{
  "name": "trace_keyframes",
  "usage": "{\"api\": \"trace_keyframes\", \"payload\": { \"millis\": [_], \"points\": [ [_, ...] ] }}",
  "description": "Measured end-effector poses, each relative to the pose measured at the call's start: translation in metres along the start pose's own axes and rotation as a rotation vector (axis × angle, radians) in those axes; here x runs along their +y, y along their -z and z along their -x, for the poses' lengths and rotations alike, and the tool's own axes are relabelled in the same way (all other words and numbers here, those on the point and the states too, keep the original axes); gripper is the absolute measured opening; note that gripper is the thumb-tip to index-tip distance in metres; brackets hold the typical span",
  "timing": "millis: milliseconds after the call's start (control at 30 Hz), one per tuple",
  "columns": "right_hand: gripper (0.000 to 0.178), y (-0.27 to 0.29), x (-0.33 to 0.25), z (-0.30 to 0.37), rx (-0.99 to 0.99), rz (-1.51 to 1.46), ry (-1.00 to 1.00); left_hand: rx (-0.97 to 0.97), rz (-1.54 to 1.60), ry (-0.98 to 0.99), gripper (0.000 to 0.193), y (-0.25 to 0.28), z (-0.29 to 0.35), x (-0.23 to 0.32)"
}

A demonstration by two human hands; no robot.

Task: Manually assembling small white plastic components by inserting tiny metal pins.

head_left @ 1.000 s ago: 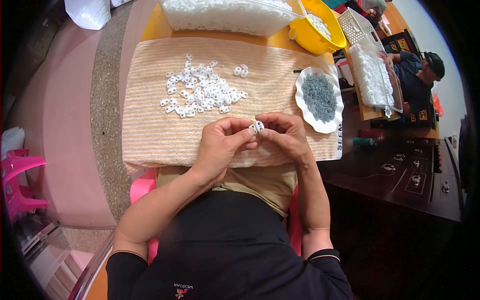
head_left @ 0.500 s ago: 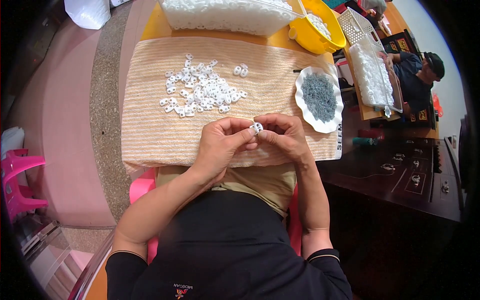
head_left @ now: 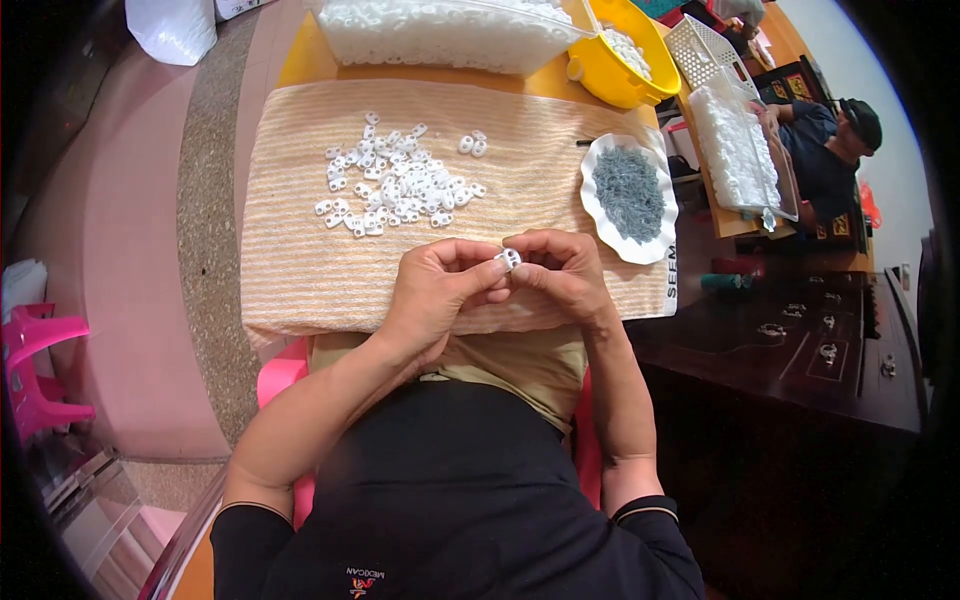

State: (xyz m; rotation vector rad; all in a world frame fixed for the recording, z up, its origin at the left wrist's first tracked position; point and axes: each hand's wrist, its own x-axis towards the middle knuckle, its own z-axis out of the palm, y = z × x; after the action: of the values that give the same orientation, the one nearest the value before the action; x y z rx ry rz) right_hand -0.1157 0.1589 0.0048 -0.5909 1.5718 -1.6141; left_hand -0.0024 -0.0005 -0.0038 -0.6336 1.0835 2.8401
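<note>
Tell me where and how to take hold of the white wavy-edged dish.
Grip the white dish by its near wavy rim, probably best with the right hand coming from the person's side: that rim is bare, while grey pieces fill the middle.

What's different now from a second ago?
The small white item pinched between the left hand and the right hand looks more compact, though its details are too small to tell. The whole view slid slightly left, probably with the head. Nothing was visibly taken up or let go; both hands keep their grip. The white pile and the scalloped plate stay put on the towel.
</note>
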Motion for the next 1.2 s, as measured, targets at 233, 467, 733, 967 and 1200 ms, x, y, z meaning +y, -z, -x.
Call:
{"api": "trace_keyframes", "payload": {
  "millis": [233,467,733,967,1200],
  "points": [
    [0.027,0.005,0.009,0.001,-0.023,-0.081,0.039,-0.062,0.030,0.025,0.012,0.001,0.001,0.001],
    [0.025,0.001,0.008,0.002,-0.049,-0.163,0.110,-0.081,0.036,0.033,0.011,-0.002,0.004,0.005],
    [0.023,0.000,0.010,0.002,-0.013,-0.117,0.099,-0.107,0.039,0.029,0.012,0.002,-0.002,0.000],
    [0.024,-0.003,0.009,0.001,0.004,-0.085,0.149,-0.152,0.066,0.062,0.011,-0.001,0.001,0.006],
    [0.024,-0.011,0.002,0.000,-0.073,-0.113,0.226,-0.249,0.113,0.025,0.010,0.002,0.002,0.008]
  ]
}}
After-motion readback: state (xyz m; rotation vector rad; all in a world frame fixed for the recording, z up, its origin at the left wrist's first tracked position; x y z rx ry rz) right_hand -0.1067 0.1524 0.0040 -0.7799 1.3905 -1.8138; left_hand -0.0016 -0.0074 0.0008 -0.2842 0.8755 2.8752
